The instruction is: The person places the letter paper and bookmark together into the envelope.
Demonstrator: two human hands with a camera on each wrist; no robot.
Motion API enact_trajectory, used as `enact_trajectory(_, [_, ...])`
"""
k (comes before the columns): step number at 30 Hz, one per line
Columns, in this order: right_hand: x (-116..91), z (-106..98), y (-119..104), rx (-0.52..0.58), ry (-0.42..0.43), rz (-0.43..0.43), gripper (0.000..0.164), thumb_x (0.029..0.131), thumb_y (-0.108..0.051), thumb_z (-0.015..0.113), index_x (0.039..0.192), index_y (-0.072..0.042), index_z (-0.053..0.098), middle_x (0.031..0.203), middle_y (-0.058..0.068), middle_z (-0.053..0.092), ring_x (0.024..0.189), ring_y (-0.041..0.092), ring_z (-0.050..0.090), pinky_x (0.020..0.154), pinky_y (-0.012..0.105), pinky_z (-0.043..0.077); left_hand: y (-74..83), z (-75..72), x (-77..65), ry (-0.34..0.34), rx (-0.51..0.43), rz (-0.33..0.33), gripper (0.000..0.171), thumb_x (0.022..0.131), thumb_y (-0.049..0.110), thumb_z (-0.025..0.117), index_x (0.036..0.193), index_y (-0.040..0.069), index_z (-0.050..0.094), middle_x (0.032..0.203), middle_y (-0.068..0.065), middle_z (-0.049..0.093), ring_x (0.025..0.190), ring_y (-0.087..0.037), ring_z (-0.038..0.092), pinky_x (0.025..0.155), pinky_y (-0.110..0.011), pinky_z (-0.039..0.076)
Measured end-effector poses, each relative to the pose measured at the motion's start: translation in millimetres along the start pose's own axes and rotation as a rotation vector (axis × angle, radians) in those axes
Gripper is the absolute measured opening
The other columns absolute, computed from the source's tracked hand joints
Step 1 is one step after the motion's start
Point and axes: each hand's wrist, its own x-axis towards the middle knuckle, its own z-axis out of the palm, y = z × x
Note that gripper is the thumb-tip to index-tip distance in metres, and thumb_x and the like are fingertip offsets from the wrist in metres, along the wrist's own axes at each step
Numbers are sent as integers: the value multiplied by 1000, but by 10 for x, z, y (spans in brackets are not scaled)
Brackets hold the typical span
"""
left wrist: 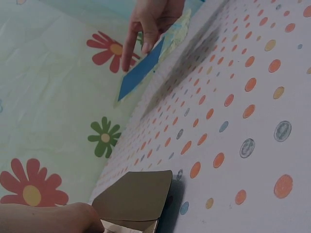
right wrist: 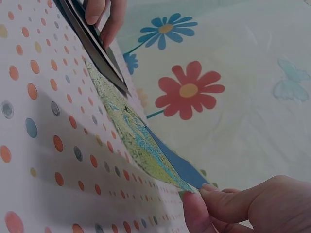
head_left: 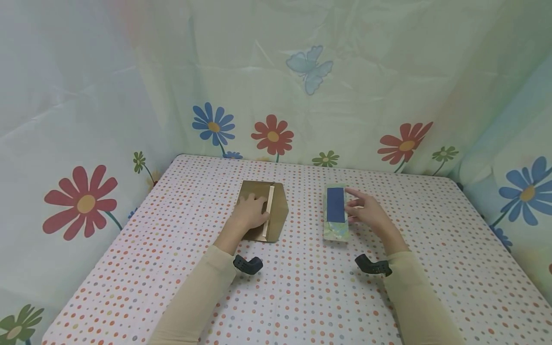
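Note:
A brown envelope lies on the left with its pointed flap unfolded to the right and a pale strip along its opening. My left hand rests on top of it, fingers spread over the body and thumb by the pale strip. To the right, my right hand pinches the side edge of a long green patterned card between thumb and fingers. A dark blue panel covers the card's upper part. In the right wrist view the card bends slightly and slants above the tabletop.
A dotted cloth covers the table. A curtain with printed flowers and a butterfly stands behind and at both sides. Black wrist cameras are strapped over the beige sleeves.

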Motion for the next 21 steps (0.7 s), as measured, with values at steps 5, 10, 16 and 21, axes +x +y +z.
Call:
enact_trajectory(5, [-5, 19, -6, -5, -2, 6, 65, 96, -7, 52, 153, -18, 21, 125, 24, 48, 83, 12, 61, 75, 30, 58, 4, -1, 2, 1, 1, -2, 54, 92, 38, 53, 141, 17, 46, 145, -16, 41, 132, -50, 35, 101, -59, 41])
enact_trajectory(10, [-3, 37, -2, -9, 7, -4, 65, 96, -7, 52, 153, -18, 21, 125, 25, 48, 81, 12, 61, 73, 29, 58, 3, -2, 0, 6, 2, 1, 54, 92, 38, 53, 141, 17, 46, 144, -17, 41, 132, -50, 35, 100, -59, 42])
enact_trajectory(16, [-4, 84, -6, 14, 7, -21, 65, 96, -7, 53, 152, -16, 23, 125, 25, 49, 79, 12, 63, 73, 31, 58, 2, -7, -3, -3, -3, 1, 54, 92, 38, 52, 142, 18, 45, 145, -17, 41, 133, -50, 34, 100, -59, 42])
enact_trajectory(21, [-16, 120, -34, 16, 4, -22, 65, 96, -7, 53, 152, -16, 23, 125, 25, 49, 81, 12, 63, 76, 33, 58, 3, -13, -6, -8, -17, -5, 54, 92, 37, 52, 142, 17, 45, 145, -17, 40, 134, -50, 33, 102, -59, 40])
